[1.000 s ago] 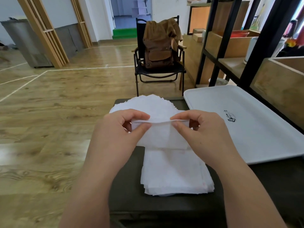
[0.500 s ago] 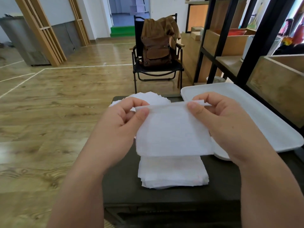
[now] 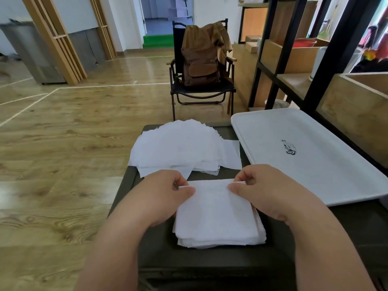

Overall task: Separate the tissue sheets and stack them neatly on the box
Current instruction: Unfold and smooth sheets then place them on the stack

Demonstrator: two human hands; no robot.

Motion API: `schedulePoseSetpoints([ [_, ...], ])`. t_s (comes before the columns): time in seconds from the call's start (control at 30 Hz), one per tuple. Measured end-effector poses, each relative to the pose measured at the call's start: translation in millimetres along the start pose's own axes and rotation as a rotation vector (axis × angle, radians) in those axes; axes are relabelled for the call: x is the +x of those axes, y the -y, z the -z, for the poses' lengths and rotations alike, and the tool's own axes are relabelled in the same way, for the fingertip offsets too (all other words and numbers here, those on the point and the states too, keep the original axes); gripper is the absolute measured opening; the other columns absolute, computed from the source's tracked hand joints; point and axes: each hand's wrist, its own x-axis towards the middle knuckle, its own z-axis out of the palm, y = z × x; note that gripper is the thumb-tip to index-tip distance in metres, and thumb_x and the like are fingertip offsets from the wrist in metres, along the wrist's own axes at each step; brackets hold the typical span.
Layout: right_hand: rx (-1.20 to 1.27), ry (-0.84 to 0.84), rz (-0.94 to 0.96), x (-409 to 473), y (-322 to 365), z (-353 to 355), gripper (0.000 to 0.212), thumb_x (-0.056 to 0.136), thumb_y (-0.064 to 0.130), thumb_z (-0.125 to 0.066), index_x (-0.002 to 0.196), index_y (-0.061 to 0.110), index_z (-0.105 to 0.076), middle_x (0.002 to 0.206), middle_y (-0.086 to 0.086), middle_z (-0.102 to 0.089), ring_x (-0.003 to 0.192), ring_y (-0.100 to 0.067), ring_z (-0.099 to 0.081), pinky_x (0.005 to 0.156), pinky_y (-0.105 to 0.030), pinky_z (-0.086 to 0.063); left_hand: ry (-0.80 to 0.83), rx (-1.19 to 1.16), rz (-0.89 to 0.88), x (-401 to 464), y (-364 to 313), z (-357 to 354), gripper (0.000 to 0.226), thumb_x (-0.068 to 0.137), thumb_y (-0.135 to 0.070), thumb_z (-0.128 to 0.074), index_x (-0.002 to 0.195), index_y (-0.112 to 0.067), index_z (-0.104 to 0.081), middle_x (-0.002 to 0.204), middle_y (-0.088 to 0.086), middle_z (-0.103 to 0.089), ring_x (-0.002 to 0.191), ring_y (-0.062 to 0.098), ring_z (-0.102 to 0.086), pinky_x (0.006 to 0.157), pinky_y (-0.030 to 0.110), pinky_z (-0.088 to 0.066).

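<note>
A near pile of folded white tissues (image 3: 218, 225) lies on the dark box (image 3: 210, 261) in front of me. My left hand (image 3: 159, 198) pinches the far left corner of the pile's top sheet. At the sheet's far right corner, my right hand (image 3: 270, 192) pinches it between thumb and fingers. Beyond the hands, a fanned stack of separated tissue sheets (image 3: 180, 145) covers the far part of the box.
A white tray (image 3: 315, 156) sits to the right, partly over the box. A dark folding chair (image 3: 201, 89) with a brown backpack (image 3: 201, 59) stands beyond on the wooden floor. Black shelving with wooden crates (image 3: 354, 106) lines the right side.
The sheet held up half a second ago is gone from my hands; an extra sheet now lies on the far stack. Both hands came down and pinch the near pile's top sheet.
</note>
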Motion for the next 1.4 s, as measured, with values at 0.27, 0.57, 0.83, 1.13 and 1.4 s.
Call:
schedulePoseSetpoints([
  [0.27, -0.017, -0.180, -0.024, 4, -5, -1, 0.018, 0.079, 0.037, -0.074, 0.079, 0.028, -0.058, 0.074, 0.010, -0.059, 0.068, -0.005, -0.055, 0.057, -0.022, -0.040, -0.477, -0.067, -0.216, 19, -7, -3, 0.024, 0.081, -0.049, -0.071, 0.084, -0.033, -0.053, 0.066, -0.013, -0.053, 0.066, -0.005, -0.053, 0.051, 0.013, -0.032],
  [0.57, 0.138, -0.271, 0.066, 10, -7, -5, 0.019, 0.080, 0.039, -0.072, 0.076, 0.027, -0.059, 0.061, 0.009, -0.055, 0.050, 0.007, -0.052, 0.038, -0.008, -0.035, -0.154, 0.342, -0.257, 82, 7, -22, 0.062, 0.104, -0.032, -0.043, 0.157, -0.026, -0.012, 0.165, -0.007, -0.010, 0.152, 0.015, -0.006, 0.117, 0.028, -0.012],
  [0.83, 0.193, -0.257, 0.089, 10, -4, -7, 0.018, 0.081, 0.041, -0.071, 0.076, 0.027, -0.060, 0.057, 0.009, -0.054, 0.052, 0.004, -0.052, 0.047, -0.014, -0.033, -0.362, 0.231, -0.315, 75, 10, -21, 0.039, 0.102, -0.028, -0.049, 0.141, -0.027, -0.053, 0.145, -0.006, -0.053, 0.135, 0.015, -0.045, 0.108, 0.027, -0.031],
  [1.13, 0.210, -0.274, 0.076, 8, -3, -5, 0.020, 0.084, 0.044, -0.066, 0.075, 0.027, -0.061, 0.062, 0.010, -0.056, 0.055, 0.000, -0.052, 0.052, -0.019, -0.033, -0.389, 0.137, -0.376, 67, 6, -16, 0.034, 0.106, -0.030, -0.037, 0.080, -0.020, -0.057, 0.074, -0.011, -0.052, 0.083, 0.021, -0.051, 0.069, 0.025, -0.028],
  [1.4, 0.217, -0.274, 0.104, 10, -3, -7, 0.016, 0.085, 0.041, -0.063, 0.075, 0.029, -0.061, 0.063, 0.011, -0.057, 0.055, 0.000, -0.053, 0.052, -0.019, -0.033, -0.451, 0.013, -0.366, 60, 3, -13, 0.038, 0.103, -0.022, -0.040, 0.066, -0.013, -0.040, 0.059, -0.004, -0.042, 0.058, 0.012, -0.036, 0.055, 0.025, -0.030],
])
